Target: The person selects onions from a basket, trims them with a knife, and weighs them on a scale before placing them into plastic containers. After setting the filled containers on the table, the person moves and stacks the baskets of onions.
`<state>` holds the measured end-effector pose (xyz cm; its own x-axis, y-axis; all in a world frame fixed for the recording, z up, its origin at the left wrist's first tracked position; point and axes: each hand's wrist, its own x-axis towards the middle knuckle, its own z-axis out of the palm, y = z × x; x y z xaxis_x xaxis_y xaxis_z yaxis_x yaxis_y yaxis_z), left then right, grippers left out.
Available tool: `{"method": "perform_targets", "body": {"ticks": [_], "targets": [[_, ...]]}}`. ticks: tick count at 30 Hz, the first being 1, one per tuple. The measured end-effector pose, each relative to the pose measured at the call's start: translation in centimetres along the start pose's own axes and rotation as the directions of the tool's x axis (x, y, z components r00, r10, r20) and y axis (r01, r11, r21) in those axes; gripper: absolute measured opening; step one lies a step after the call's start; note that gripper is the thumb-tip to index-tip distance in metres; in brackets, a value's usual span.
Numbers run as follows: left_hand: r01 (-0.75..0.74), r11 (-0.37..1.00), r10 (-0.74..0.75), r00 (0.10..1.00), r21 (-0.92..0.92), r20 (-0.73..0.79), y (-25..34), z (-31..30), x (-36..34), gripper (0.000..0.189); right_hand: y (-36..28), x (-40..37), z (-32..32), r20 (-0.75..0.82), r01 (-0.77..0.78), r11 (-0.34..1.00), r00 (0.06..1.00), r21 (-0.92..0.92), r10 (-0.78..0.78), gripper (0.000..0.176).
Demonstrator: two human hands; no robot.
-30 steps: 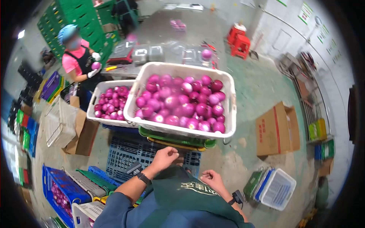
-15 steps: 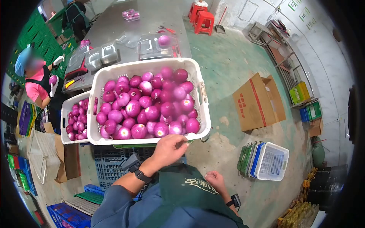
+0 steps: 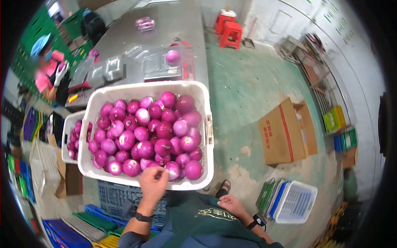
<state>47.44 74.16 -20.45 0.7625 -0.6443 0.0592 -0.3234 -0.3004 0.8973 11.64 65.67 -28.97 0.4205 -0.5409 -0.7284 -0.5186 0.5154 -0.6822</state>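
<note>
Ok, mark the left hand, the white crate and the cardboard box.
left hand (image 3: 152, 182), head view, back of the hand.
white crate (image 3: 140, 87), head view, far rim.
cardboard box (image 3: 285, 132), head view, top face.

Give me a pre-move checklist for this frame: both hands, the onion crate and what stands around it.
1. Left hand at the near rim of the large white plastic crate: ok.
2. Left fingers closed on the round purple onion beside them: cannot tell.
3. Right hand empty, by the green apron: ok.
4. Crate seated flat on the blue slatted crate under it: cannot tell.
5. Brown cardboard box apart from the crate: ok.
</note>
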Motion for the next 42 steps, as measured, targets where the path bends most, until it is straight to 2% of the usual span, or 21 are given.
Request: {"method": "perform_targets", "body": {"ticks": [2,3,6,8,10,12,15,20,21,22,25,28,29,30,32,34,36,38,40,41,42], "targets": [[0.017,0.998,-0.007,0.986,0.057,-0.167,1.1,0.6,0.5,0.013,1.5,3.4,-4.2,0.108,-0.016,1.0,0.994,0.013,0.015,0.035],[0.084,0.992,-0.102,0.972,-0.089,-0.213,1.7,0.8,0.5,0.013,2.0,5.2,-6.6,0.165,-0.009,1.0,0.986,0.012,0.007,0.037],[0.001,0.99,-0.064,0.894,-0.139,-0.444,0.7,2.2,-0.7,0.013,2.7,11.0,-13.5,0.286,0.059,0.986,0.958,-0.159,-0.011,0.037],[-0.124,0.99,0.069,0.842,-0.067,-0.536,-1.0,2.8,-1.3,0.012,3.8,14.5,-19.4,0.202,0.089,0.96,0.979,-0.264,-0.036,0.034],[-0.073,0.997,0.044,0.741,-0.015,-0.67,-1.2,3.3,-0.5,0.012,5.5,15.0,-24.7,0.026,0.092,0.964,0.996,-0.249,-0.089,0.031],[-0.098,0.99,0.004,0.745,-0.103,-0.667,-0.7,3.6,0.0,0.012,3.9,13.8,-29.5,-0.046,0.116,0.964,0.99,-0.24,-0.131,0.03],[-0.078,0.991,-0.016,0.728,-0.107,-0.685,-0.1,3.5,0.0,0.015,4.4,13.5,-34.5,-0.121,0.026,0.996,0.992,-0.086,-0.036,0.03],[-0.078,0.981,-0.084,0.648,-0.175,-0.757,-0.5,3.5,0.4,0.024,2.4,17.2,-34.7,0.006,-0.048,0.971,0.999,-0.235,0.051,0.032],[-0.125,0.966,-0.091,0.655,-0.226,-0.75,-1.0,3.1,0.4,0.027,2.0,18.8,-34.4,0.052,-0.006,0.967,0.998,-0.255,0.02,0.033],[-0.062,0.978,-0.119,0.614,-0.198,-0.781,-0.1,3.5,0.5,0.036,0.8,19.8,-33.8,0.068,-0.013,0.958,0.997,-0.285,0.033,0.033],[0.018,0.978,-0.171,0.633,-0.206,-0.755,0.2,2.8,0.7,0.049,-2.9,24.0,-31.7,0.186,0.043,0.962,0.982,-0.27,0.008,0.028],[0.017,0.972,-0.193,0.631,-0.235,-0.752,0.3,2.5,1.0,0.048,-6.8,29.3,-30.9,0.267,0.05,0.923,0.962,-0.382,0.058,0.029],[0.024,0.962,-0.225,0.635,-0.272,-0.739,0.1,2.3,0.9,0.047,-8.4,31.2,-30.9,0.33,0.178,0.868,0.944,-0.463,-0.017,0.025],[0.057,0.957,-0.259,0.609,-0.285,-0.75,0.0,2.5,0.7,0.047,-10.2,32.6,-31.3,0.341,0.165,0.853,0.94,-0.496,0.017,0.025],[0.123,0.969,-0.245,0.629,-0.216,-0.738,0.2,2.4,1.3,0.046,-15.4,35.3,-29.7,0.298,0.136,0.846,0.954,-0.515,0.028,0.021],[0.164,0.964,-0.266,0.634,-0.21,-0.726,0.2,2.3,1.6,0.039,-19.8,39.8,-29.9,0.378,0.205,0.855,0.926,-0.476,-0.012,0.02],[0.339,0.937,-0.301,0.655,-0.086,-0.693,1.3,3.3,2.4,0.031,-24.5,43.0,-28.8,0.367,0.304,0.798,0.924,-0.52,-0.112,0.021],[0.402,0.913,-0.342,0.669,-0.065,-0.661,1.8,3.6,2.8,0.029,-28.6,43.5,-25.9,0.36,0.319,0.785,0.924,-0.531,-0.132,0.02],[0.56,0.692,-0.202,0.757,0.456,-0.622,3.0,4.0,3.7,0.035,-31.4,44.0,-23.6,0.357,0.363,0.767,0.915,-0.529,-0.187,0.019],[0.466,0.57,-0.076,0.85,0.677,-0.521,2.6,3.9,3.8,0.041,-32.3,44.1,-22.6,0.399,0.36,0.743,0.907,-0.564,-0.137,0.022],[0.47,0.573,-0.068,0.844,0.672,-0.532,3.0,3.8,3.9,0.041,-33.2,44.2,-22.0,0.435,0.359,0.716,0.896,-0.598,-0.086,0.025]]}}
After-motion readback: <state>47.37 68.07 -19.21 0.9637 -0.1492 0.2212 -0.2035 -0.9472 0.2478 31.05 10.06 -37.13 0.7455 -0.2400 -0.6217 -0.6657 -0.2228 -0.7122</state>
